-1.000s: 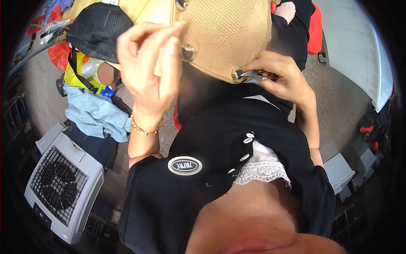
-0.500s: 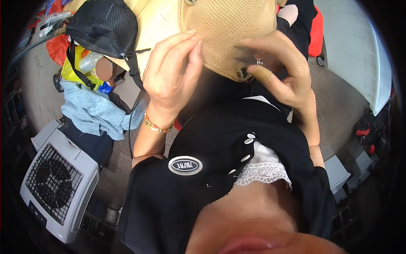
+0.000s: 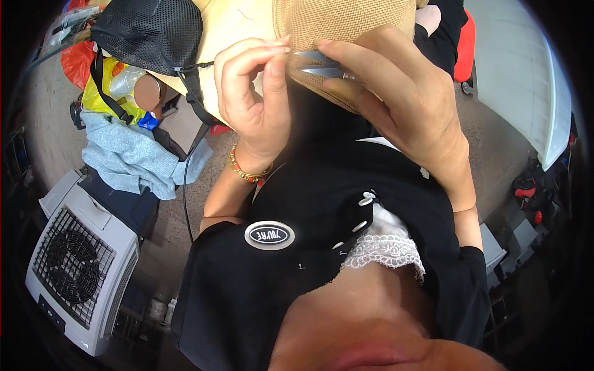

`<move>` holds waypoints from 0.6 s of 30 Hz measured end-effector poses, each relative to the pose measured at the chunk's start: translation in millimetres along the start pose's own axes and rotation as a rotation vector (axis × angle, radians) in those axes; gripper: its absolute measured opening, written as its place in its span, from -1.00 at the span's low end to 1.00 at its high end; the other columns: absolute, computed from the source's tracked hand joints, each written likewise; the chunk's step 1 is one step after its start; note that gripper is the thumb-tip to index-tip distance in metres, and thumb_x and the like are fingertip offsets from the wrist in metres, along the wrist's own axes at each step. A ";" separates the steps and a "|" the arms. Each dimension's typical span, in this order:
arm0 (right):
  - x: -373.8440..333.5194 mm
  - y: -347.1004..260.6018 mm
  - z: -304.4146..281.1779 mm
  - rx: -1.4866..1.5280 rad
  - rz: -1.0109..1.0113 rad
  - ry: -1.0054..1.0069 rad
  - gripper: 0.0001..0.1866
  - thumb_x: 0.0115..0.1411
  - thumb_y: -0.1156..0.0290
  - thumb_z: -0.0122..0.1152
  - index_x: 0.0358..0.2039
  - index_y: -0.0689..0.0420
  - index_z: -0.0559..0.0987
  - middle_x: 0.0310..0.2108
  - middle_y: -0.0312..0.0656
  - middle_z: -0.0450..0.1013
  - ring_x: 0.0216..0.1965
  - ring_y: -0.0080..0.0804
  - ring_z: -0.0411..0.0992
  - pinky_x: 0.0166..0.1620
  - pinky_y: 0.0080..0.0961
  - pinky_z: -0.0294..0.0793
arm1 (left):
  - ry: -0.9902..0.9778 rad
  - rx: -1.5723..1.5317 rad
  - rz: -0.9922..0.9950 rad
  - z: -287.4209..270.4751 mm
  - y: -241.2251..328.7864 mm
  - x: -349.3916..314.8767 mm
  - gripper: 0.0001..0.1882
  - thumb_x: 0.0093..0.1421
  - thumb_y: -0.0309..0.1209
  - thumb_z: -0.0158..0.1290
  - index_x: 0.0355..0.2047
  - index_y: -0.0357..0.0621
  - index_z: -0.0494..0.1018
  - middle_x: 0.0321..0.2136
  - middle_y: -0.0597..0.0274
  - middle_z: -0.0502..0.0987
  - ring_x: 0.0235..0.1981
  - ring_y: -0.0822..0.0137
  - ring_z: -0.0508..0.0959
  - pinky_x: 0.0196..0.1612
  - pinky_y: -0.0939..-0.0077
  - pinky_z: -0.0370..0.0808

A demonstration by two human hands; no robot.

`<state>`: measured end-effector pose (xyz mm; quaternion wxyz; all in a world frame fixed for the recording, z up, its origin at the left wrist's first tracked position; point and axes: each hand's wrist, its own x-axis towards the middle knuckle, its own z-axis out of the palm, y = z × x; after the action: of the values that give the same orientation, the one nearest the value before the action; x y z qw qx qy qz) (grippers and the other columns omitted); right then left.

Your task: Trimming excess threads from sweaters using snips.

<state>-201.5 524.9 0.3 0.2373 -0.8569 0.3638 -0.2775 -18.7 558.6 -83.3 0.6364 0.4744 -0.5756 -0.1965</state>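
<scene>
In my right hand (image 3: 411, 93) is a small pair of thread snips (image 3: 322, 73), gripped between thumb and fingers. Their two blades stand apart and point left. My left hand (image 3: 257, 99) is closed in a pinch, its fingertips just at the blade tips. Whatever those fingertips hold is too fine to make out. Behind both hands lies a piece of tan coarse-woven fabric (image 3: 346, 21), partly covered by my right hand. The thumb of that hand has a yellowish covering or stain.
A black mesh bag (image 3: 151, 37) with straps sits on the pale yellow surface (image 3: 238, 25) at the left. Below it are a yellow plastic bag (image 3: 99, 93), a light blue knit garment (image 3: 133, 154) and a grey fan unit (image 3: 83, 266). A white panel (image 3: 526, 68) stands at right.
My right hand has moved left and up, bringing the snips to my left fingertips; the blades now show clearly. My left hand has shifted slightly right, still pinched.
</scene>
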 end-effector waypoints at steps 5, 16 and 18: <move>6.3 -9.5 4.0 -0.149 0.017 0.026 -0.53 -0.10 0.54 0.40 -0.09 0.09 0.60 -0.41 -0.27 0.40 -0.49 -0.36 0.44 -0.47 -0.48 0.41 | 0.016 -0.022 0.022 2.1 1.0 1.0 -0.88 0.26 -0.60 0.05 -0.20 -0.32 0.41 -0.23 0.09 0.42 -0.23 0.32 0.56 -0.22 0.59 0.53; 8.9 -4.3 10.1 -0.229 -0.057 0.068 -0.82 -0.03 0.40 0.29 -0.36 0.08 0.57 -0.45 -0.31 0.35 -0.41 -0.40 0.50 -0.52 -0.47 0.48 | 0.006 -0.048 -0.023 -2.5 7.2 5.2 -0.90 0.30 -0.59 -0.01 -0.19 -0.35 0.38 -0.22 0.09 0.41 -0.27 0.40 0.52 -0.19 0.59 0.51; 9.4 -5.8 11.3 -0.245 -0.046 0.082 -0.85 -0.06 0.43 0.28 -0.42 0.09 0.55 -0.45 -0.30 0.35 -0.42 -0.40 0.51 -0.52 -0.47 0.48 | -0.002 -0.008 -0.032 -4.0 6.9 7.2 -0.90 0.30 -0.59 -0.01 -0.19 -0.35 0.38 -0.21 0.12 0.41 -0.29 0.44 0.49 -0.19 0.61 0.49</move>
<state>-185.8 523.8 -1.6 0.1094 -0.8755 0.3846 -0.2713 -15.2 557.7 -73.2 0.6346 0.4808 -0.5676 -0.2096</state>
